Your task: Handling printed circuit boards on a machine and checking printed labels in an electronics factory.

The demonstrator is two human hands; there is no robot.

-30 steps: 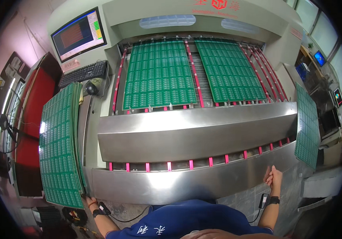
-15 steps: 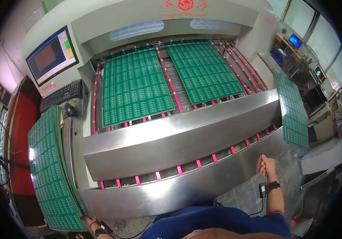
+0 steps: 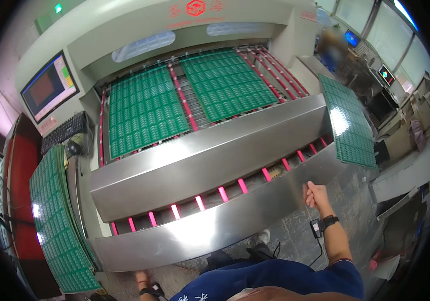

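My right hand (image 3: 316,195) hovers just off the right part of the machine's steel front panel (image 3: 215,228), its fingers curled together with nothing visible in them. Low at the left, my left hand (image 3: 143,277) hangs below the front panel's edge, apart from the stack of green circuit board panels (image 3: 60,226); its fingers are smeared and partly hidden. On the machine bed lie two large green panels, a left panel (image 3: 147,110) and a right panel (image 3: 227,85), side by side on pink-red rails. Another green panel (image 3: 350,128) leans at the machine's right end.
A monitor (image 3: 49,87), a keyboard (image 3: 64,131) and a mouse (image 3: 75,145) sit at the machine's left. Pink strips (image 3: 221,194) line the slot in the steel front. A blurred person (image 3: 333,47) is at the back right, near a desk screen (image 3: 352,38).
My left hand has come away from the left stack of panels and moved right. My right hand stays by the front panel, fingers still curled. The view has shifted; a blurred person now shows behind.
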